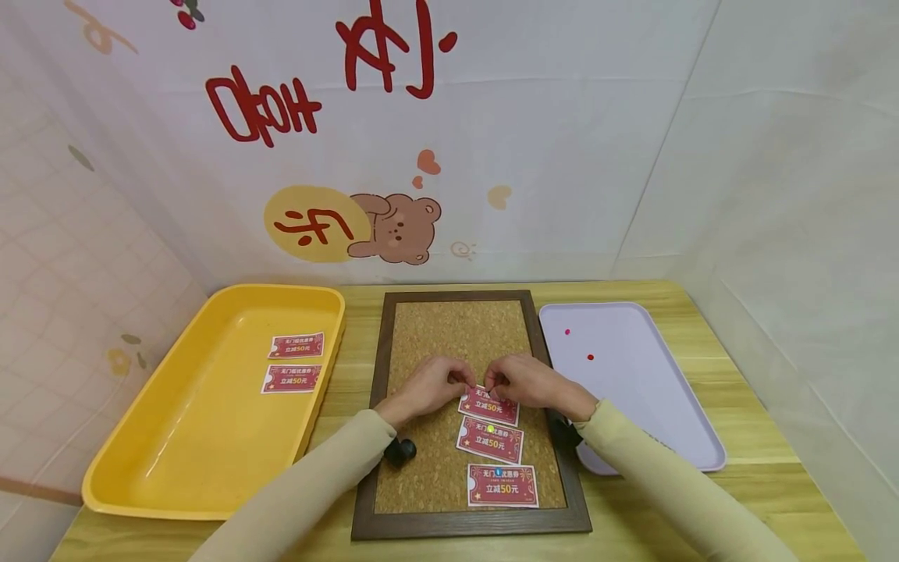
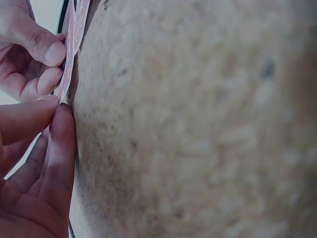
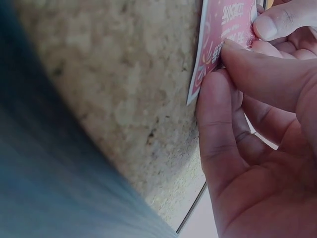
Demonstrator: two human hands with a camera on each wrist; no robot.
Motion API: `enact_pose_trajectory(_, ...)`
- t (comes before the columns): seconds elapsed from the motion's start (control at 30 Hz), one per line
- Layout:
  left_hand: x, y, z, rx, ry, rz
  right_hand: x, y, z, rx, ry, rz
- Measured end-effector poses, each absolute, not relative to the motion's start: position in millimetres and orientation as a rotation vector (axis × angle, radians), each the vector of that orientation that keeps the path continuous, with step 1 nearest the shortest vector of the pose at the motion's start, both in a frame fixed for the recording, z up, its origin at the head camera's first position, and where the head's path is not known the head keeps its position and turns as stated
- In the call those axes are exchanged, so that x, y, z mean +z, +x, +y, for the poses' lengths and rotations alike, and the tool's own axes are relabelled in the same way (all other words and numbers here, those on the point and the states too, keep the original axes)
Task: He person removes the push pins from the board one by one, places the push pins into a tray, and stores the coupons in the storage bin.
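On the cork board (image 1: 449,328), a red-and-white paper coupon (image 1: 487,408) lies uppermost of three in a column. My left hand (image 1: 437,381) pinches its upper left corner between thumb and finger, also seen in the left wrist view with the coupon (image 2: 70,54) edge-on. My right hand (image 1: 528,380) pinches a small dark push pin at the coupon's top edge; the fingertips (image 3: 229,54) mostly hide it. Below, one coupon (image 1: 485,446) bears a yellow-green push pin (image 1: 490,428), and the lowest coupon (image 1: 502,492) a blue push pin (image 1: 499,471).
At left stands a yellow tray (image 1: 175,437) with two more coupons (image 1: 296,346) at its right side. A pale purple tray (image 1: 632,375) on the right holds a pink pin (image 1: 567,332) and a red pin (image 1: 591,357). The board's dark frame (image 1: 470,526) edges the cork.
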State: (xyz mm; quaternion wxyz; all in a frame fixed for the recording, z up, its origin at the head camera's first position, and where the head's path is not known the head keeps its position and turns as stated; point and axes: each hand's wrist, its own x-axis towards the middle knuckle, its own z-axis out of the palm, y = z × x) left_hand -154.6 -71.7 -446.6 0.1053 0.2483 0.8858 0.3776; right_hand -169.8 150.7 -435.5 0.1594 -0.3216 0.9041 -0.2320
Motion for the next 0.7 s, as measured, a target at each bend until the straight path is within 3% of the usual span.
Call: enact_pose_trajectory(0.7, -449.0, -153.9, -73.1, 1.136, 0.703, 2.598, -440.5, -168.7, 151.1, -0.695, -0.965, 2.564)
